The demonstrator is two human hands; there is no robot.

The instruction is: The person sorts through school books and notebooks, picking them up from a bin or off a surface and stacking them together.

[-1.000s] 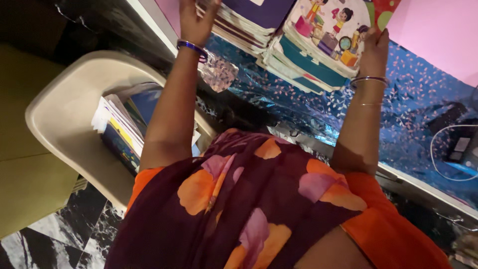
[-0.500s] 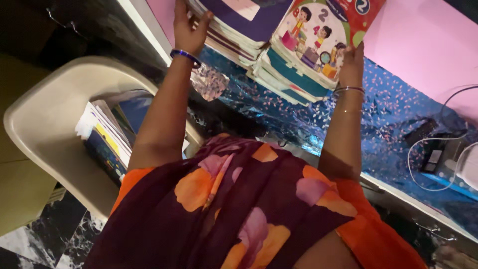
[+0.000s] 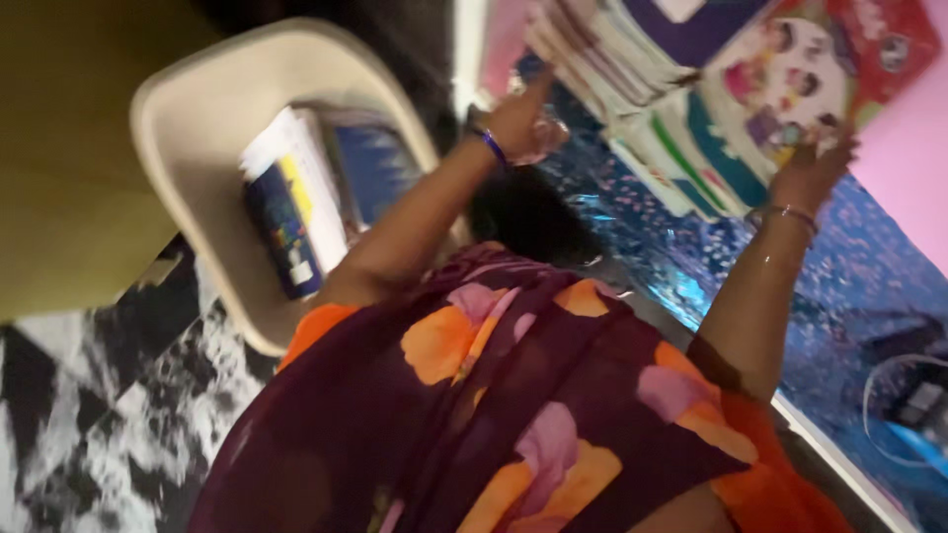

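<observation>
A tall stack of books (image 3: 681, 118), topped by a colourful children's book with cartoon figures, lies on a table covered in a blue sparkly cloth (image 3: 849, 286). My left hand (image 3: 520, 120), with a blue bangle at the wrist, presses against the stack's left side. At the stack's right lower edge, my right hand (image 3: 812, 170), wearing thin silver bangles, has its fingers spread on the colourful cover. Both arms reach out over my maroon, orange-flowered garment (image 3: 513, 415). The picture is blurred by motion.
A beige plastic chair (image 3: 188, 109) stands at the left, with several books and notebooks (image 3: 296, 202) piled on its seat. A black-and-white marbled floor (image 3: 89, 405) lies below. A dark device with a white cable (image 3: 913, 400) rests on the cloth at the right. A pink wall (image 3: 904, 158) rises behind.
The view has swung, so the chair sits nearer the middle and the stack higher and to the right. Both hands stay on the sides of the stack.
</observation>
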